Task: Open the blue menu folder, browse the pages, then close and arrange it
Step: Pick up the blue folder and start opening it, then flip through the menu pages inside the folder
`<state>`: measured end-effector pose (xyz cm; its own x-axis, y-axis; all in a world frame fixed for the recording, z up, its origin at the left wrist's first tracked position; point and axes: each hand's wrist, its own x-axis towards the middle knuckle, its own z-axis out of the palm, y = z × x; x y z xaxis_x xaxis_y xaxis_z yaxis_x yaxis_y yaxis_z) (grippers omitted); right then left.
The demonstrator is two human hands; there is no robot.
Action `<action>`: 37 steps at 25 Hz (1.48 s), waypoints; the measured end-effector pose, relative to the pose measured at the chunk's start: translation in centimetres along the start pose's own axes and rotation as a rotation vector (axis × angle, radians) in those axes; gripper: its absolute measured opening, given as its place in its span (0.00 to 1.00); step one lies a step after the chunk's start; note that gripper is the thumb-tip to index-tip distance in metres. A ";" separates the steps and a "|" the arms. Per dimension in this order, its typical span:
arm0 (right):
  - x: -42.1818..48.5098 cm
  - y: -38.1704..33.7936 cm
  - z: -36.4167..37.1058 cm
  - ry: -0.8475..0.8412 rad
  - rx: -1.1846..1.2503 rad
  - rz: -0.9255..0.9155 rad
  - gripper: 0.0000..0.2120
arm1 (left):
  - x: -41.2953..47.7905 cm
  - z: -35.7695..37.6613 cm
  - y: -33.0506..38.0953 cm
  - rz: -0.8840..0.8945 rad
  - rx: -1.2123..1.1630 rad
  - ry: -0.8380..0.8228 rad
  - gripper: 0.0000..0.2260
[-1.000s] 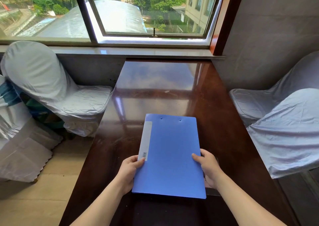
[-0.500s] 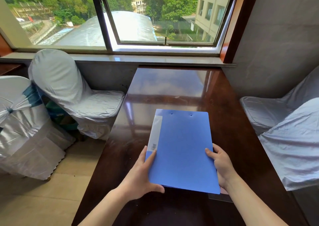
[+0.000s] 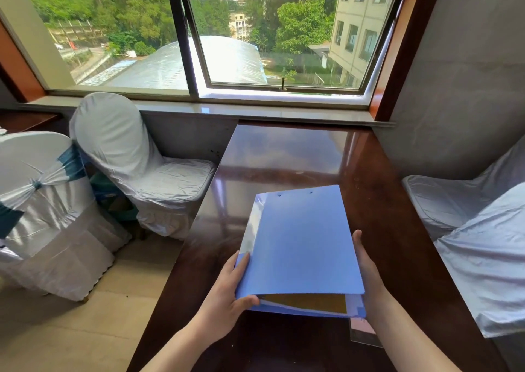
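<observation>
The blue menu folder [image 3: 301, 244] lies on the dark glossy table [image 3: 287, 155], near its front. The front cover is raised a little at the near edge, and a brownish page shows in the gap. My left hand [image 3: 227, 295] grips the folder's near left corner, thumb under the cover's edge. My right hand [image 3: 366, 266] holds the right edge, fingers against the cover's side.
White-covered chairs stand to the left [image 3: 127, 158] and right [image 3: 483, 229] of the table. A clear plastic sheet [image 3: 365, 333] sticks out under the folder's near right corner. The window sill [image 3: 255, 113] runs along the table's far end.
The folder's cover has lifted at the near edge, showing a page inside. My left hand has shifted to the near left corner. The view has tilted up towards the window.
</observation>
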<state>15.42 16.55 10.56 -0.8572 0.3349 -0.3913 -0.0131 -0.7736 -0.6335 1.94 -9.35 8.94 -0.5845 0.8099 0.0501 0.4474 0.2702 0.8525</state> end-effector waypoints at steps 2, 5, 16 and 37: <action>0.7 -0.2 -0.3 0.117 -0.205 -0.027 0.36 | 0.0 -0.4 0.6 0.027 -0.072 0.064 0.39; 0.8 -0.4 -0.1 0.159 -0.381 -0.166 0.20 | 0.1 -0.7 1.1 0.012 -0.221 0.139 0.38; 0.5 -2.1 -1.0 0.209 -0.462 -0.261 0.16 | -0.3 -1.7 -0.6 -0.396 -0.944 0.190 0.20; -6.1 1.8 4.7 0.400 -1.988 -0.858 0.29 | 0.8 -1.3 2.4 -0.458 -1.342 0.363 0.04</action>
<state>18.25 10.54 14.94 -0.8102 0.4595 0.3640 0.3940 0.8866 -0.2423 1.66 -8.73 11.69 -0.7250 0.5604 -0.4004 -0.6545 -0.3797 0.6538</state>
